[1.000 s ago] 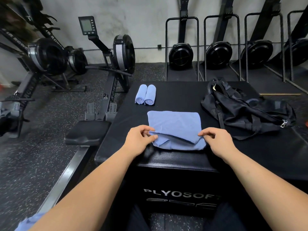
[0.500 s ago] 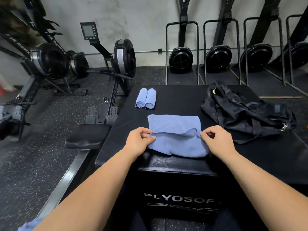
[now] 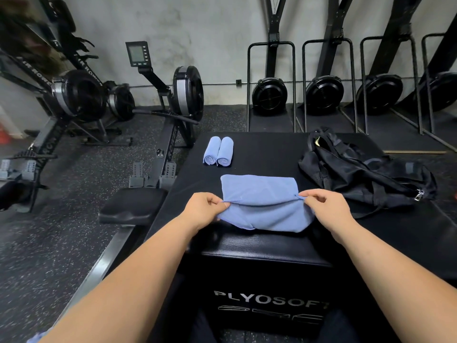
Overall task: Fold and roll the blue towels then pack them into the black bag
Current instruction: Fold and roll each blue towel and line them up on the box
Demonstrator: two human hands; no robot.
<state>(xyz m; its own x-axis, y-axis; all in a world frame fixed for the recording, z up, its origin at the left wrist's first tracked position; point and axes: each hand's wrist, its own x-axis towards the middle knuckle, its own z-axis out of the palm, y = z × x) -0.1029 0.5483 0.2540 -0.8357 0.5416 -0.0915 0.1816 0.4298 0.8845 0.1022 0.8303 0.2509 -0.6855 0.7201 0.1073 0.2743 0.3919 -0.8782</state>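
**Both hands pinch a blue towel at the near edge of the box**

Head view: a soft blue cloth towel (image 3: 259, 191) lies partly folded on the flat top of a black padded plyo box (image 3: 267, 246) lettered "PLYOSOFT" on its front face. The left hand (image 3: 204, 210) is closed in a pinch on the towel's left edge, thumb against forefinger, with the cloth lifted slightly there. The right hand (image 3: 321, 206) pinches the right edge in the same way, its other fingers curled in. Between the two hands a fold line sags across the towel, and the lower flap hangs toward the box's near edge.

Farther back on the box top, two rolled blue towels (image 3: 218, 152) lie side by side, touching, their spiral ends facing the camera. To the right, well apart from them, a crumpled black fabric duffel bag (image 3: 363, 177) rests on the box with a metal zip pull at its right end; its mouth seems to gape at the far end, though the dark folds make that hard to judge.

A black rowing machine (image 3: 173, 115) stands on the speckled floor to the left of the box.
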